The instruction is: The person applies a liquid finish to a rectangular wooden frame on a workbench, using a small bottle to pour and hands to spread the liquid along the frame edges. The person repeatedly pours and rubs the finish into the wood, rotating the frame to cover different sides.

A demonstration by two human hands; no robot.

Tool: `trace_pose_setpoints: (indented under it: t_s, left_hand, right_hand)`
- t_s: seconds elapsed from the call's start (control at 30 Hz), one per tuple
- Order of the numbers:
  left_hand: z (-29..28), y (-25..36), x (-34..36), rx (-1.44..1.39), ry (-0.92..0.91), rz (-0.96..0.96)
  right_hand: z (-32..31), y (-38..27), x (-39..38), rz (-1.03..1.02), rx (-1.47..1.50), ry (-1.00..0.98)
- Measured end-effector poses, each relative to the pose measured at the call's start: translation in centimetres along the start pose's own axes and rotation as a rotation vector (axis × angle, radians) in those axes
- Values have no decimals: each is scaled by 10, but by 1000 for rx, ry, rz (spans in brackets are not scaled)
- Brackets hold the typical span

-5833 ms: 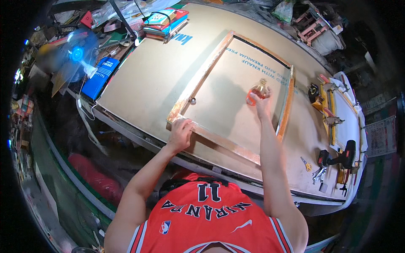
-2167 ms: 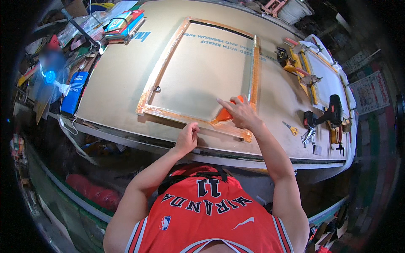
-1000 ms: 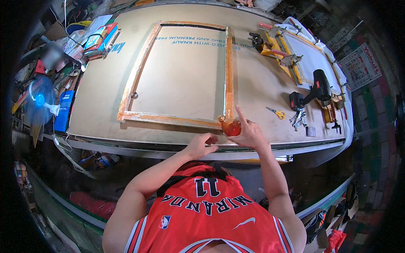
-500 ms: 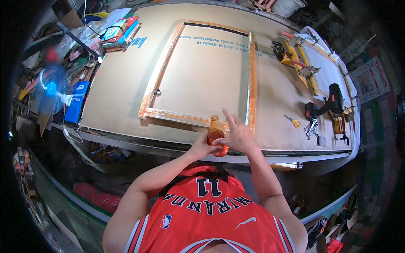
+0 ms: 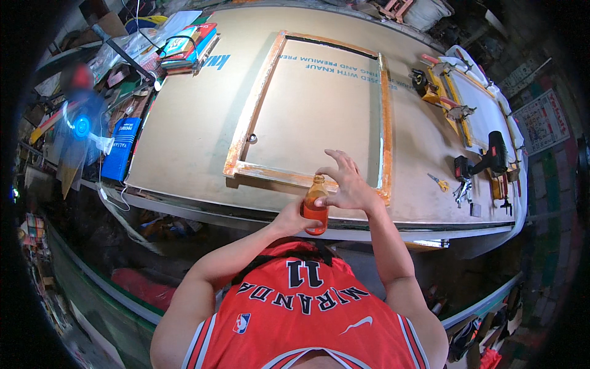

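Note:
Near the front edge of the table, my left hand (image 5: 294, 218) is wrapped around the lower part of a small amber glass bottle (image 5: 316, 210). The bottle stands roughly upright, looks orange-red toward its base, and shows no cap on its neck. My right hand (image 5: 350, 187) is against its right side. That thumb touches the glass, the index finger bends toward the bottle's mouth, and the other fingers are spread apart. Just beyond both hands lies a rectangular wooden frame (image 5: 247, 117), with patchy orange-brown and whitish surfaces.
A board-topped table (image 5: 184, 135) carries the frame. On the right are scissors (image 5: 439, 182), a cordless drill (image 5: 490, 155) and yellow clamps (image 5: 447, 101). To the left are stacked books (image 5: 189, 48), a blue box (image 5: 121, 147) and a fan (image 5: 81, 126).
My right index finger has bent toward the bottle's mouth from a more outstretched pose. The bottle is more upright in my left hand. The view has shifted, moving the table rightward.

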State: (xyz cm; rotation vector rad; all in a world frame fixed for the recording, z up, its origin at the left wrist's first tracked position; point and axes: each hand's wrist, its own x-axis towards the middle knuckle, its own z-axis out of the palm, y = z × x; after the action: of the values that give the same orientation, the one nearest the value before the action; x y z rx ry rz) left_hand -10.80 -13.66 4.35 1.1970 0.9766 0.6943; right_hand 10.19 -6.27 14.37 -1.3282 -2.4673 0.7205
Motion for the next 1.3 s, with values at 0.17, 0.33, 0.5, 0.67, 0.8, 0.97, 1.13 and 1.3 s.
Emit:
trace_pose_setpoints:
  t_s: [0.17,0.33,0.5,0.67,0.8,0.97,1.13,1.3]
  left_hand:
    - [-33,8,-12,39,-90,-39]
    - [-63,15,-19,224,-65,-50]
    - [-80,16,-21,128,-41,-96]
    - [-87,14,-20,41,1,-48]
    - [-92,13,-22,-11,12,-63]
    - [-115,21,-8,142,48,9]
    - [-129,74,30,351,192,79]
    - [-126,64,92,432,323,199]
  right_hand:
    - [14,19,0,16,89,-16]
    - [26,23,-7,64,64,-12]
    - [31,3,-14,142,-258,-60]
    - [69,2,-28,110,-451,-16]
    - [95,2,-33,133,-469,17]
    - [109,-15,-27,99,-381,1]
    - [102,-27,-29,187,-270,68]
    - [104,-19,-42,317,-227,100]
